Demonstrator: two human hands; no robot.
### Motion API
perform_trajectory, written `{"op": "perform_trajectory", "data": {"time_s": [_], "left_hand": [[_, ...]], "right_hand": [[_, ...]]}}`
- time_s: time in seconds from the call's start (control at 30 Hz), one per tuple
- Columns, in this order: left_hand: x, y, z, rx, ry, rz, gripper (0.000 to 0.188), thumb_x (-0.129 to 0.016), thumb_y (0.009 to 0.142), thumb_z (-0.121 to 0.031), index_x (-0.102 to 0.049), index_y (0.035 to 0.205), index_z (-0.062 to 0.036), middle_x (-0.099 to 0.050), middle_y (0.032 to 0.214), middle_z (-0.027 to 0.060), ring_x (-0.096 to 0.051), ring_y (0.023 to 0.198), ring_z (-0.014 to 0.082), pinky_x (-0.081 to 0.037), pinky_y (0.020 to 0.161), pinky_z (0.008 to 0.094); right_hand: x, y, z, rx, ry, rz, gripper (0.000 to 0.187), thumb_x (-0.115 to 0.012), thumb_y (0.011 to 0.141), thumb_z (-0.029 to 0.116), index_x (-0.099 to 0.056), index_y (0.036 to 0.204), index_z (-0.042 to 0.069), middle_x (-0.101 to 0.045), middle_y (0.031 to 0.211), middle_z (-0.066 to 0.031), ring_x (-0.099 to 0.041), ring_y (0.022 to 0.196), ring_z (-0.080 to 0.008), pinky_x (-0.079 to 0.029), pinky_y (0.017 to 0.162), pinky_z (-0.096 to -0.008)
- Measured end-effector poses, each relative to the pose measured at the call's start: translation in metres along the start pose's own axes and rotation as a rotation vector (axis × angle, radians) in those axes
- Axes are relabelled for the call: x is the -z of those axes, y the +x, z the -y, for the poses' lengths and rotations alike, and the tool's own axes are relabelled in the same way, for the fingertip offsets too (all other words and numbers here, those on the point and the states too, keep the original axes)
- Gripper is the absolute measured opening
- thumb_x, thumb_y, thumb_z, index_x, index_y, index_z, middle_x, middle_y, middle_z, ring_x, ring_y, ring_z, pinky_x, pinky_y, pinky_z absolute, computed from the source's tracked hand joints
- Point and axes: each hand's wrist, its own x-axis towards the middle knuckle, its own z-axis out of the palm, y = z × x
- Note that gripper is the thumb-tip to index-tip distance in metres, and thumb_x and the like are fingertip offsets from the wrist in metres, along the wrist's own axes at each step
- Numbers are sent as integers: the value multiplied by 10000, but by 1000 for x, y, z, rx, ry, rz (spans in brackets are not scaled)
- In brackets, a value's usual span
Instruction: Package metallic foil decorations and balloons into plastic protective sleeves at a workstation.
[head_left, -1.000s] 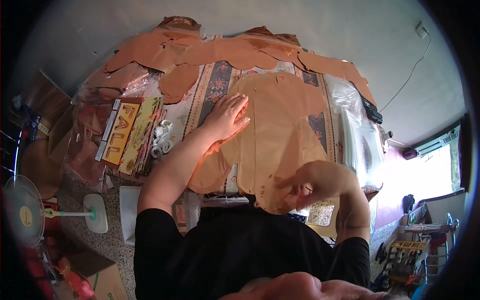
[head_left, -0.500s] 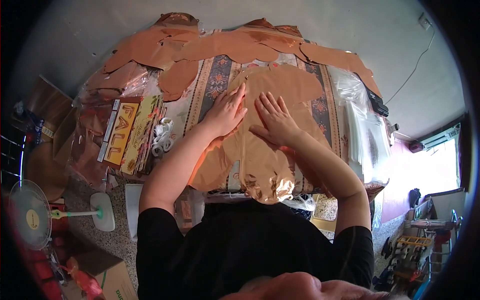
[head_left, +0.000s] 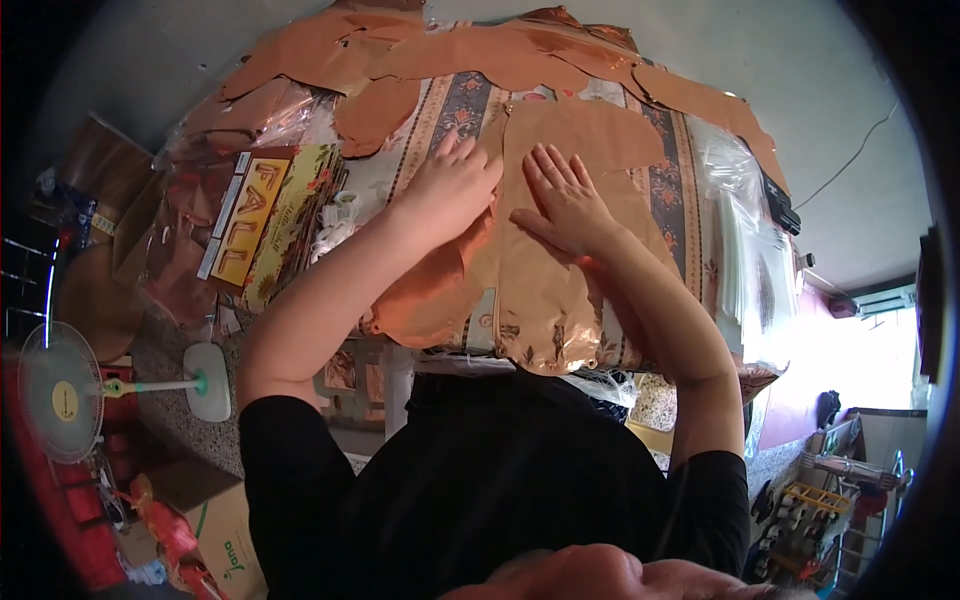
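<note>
A flat copper-coloured foil balloon (head_left: 550, 300) lies across the middle of the patterned tablecloth, crinkled and shiny at its near end. My right hand (head_left: 570, 200) rests flat on it, palm down, fingers stretched out. Beside it, my left hand (head_left: 455, 190) is raised a little at the balloon's left part, its fingers curled inward. The fingertips and thumb are hidden under the hand, so what they pinch does not show. Below that wrist, the left foil lobe (head_left: 420, 300) reflects a darker orange.
More flat copper foil shapes (head_left: 450, 55) overlap along the far table edge. On the left lie printed balloon packets (head_left: 245, 220) and a white ribbon bundle (head_left: 338, 215). Clear plastic sleeves (head_left: 735, 240) and a black object (head_left: 780, 207) sit right. A fan (head_left: 62, 392) stands lower left.
My left hand has lifted from flat on the foil, its fingers now curled. My right hand remains spread on the balloon. The whole view has shifted slightly.
</note>
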Motion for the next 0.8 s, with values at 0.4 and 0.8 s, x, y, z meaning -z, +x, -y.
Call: {"op": "perform_trajectory", "data": {"time_s": [0.4,0.8], "left_hand": [[-1,-90,-50,-63,-587,-142,217,-677,823,-97,-605,1001,5,-569,1147,138,-529,1173,312,-443,994,390],[3,-90,-48,-79,-579,-107,263,-674,830,-95,-609,1060,14,-569,1196,156,-517,1205,336,-443,1007,410]], "right_hand": [[1,-1,7,-46,46,-42,861,-473,904,604,-288,1483,-6,-238,1564,-193,-149,1478,-321,-103,1188,-493],[-2,-1,11,-43,40,-71,861,-473,896,612,-313,1472,-7,-262,1553,-201,-182,1468,-330,-118,1186,-498]]}}
